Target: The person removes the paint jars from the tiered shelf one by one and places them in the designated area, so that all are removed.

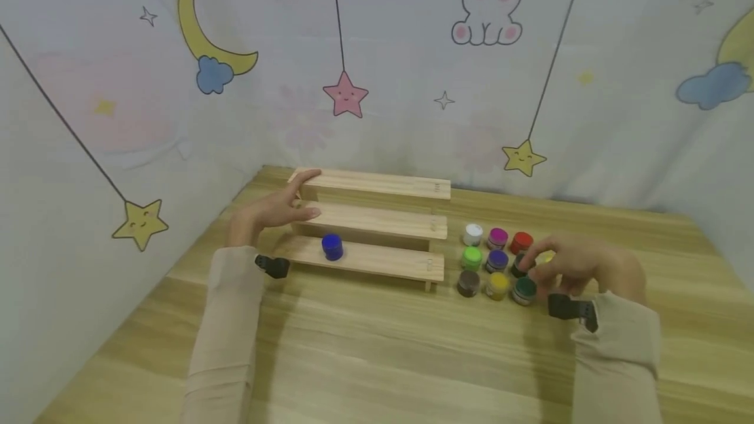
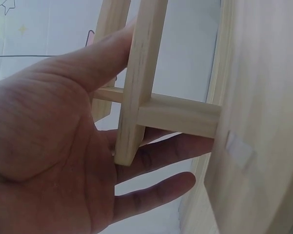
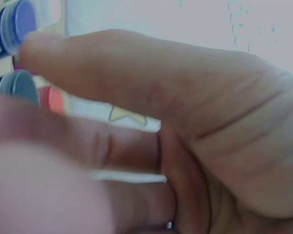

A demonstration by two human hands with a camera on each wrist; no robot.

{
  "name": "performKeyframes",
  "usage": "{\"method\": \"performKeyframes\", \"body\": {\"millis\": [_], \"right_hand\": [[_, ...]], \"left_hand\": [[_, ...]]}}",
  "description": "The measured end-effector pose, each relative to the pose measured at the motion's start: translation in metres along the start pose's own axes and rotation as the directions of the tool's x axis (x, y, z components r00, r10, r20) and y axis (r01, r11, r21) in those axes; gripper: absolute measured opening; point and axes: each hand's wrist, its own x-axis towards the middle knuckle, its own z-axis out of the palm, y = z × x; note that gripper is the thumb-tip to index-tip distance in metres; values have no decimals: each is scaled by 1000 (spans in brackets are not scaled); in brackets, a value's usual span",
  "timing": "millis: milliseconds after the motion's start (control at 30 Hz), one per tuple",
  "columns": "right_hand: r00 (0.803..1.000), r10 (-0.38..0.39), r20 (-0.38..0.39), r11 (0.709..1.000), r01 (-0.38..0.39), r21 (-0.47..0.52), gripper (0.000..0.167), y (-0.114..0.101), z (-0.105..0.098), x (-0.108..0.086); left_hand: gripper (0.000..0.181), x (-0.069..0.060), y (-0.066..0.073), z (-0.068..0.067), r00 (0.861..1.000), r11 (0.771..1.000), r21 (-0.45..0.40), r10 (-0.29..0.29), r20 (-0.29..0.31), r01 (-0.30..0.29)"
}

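Observation:
A three-step wooden rack (image 1: 377,218) stands on the table, its left end held by my left hand (image 1: 275,207). In the left wrist view, that hand's thumb and fingers lie on either side of a wooden side piece (image 2: 141,83). A blue paint jar (image 1: 332,247) sits on the lowest step. My right hand (image 1: 580,264) hovers over the paint jars right of the rack, thumb and fingers apart around a dark jar (image 1: 521,265). Just below them is a dark green jar (image 1: 524,290). The right wrist view shows nothing between the fingers; the fingertips are partly hidden.
Close together stand white (image 1: 473,235), magenta (image 1: 497,238), red (image 1: 521,242), light green (image 1: 471,258), purple (image 1: 497,261), brown (image 1: 468,283) and yellow (image 1: 497,285) jars. Another yellow jar (image 1: 549,258) is partly hidden by the right hand. A patterned curtain (image 1: 400,136) hangs behind the table.

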Motion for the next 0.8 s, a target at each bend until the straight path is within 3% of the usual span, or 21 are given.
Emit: {"method": "performKeyframes", "body": {"millis": [133, 300, 367, 500, 700, 800], "right_hand": [[985, -170, -19, 985, 169, -47, 26, -17, 3, 5], [932, -359, -55, 926, 348, -148, 25, -43, 14, 19], [912, -400, -87, 908, 382, -172, 26, -54, 21, 26], [864, -480, -153, 866, 438, -242, 33, -78, 41, 45], [766, -606, -216, 790, 549, -271, 32, -111, 77, 74], [740, -636, -220, 768, 577, -280, 30, -127, 96, 88]], "left_hand": [[87, 1, -1, -1, 1000, 1000, -6, 17, 10, -17], [89, 6, -9, -3, 999, 998, -37, -42, 11, 43], [89, 8, -11, -3, 998, 997, -50, -64, 8, 65], [87, 3, -7, -3, 999, 999, -34, -33, 2, 33], [85, -3, 6, -2, 1000, 1000, -12, -7, -4, 7], [85, -3, 6, -1, 1000, 1000, -20, -19, -4, 19]]}}
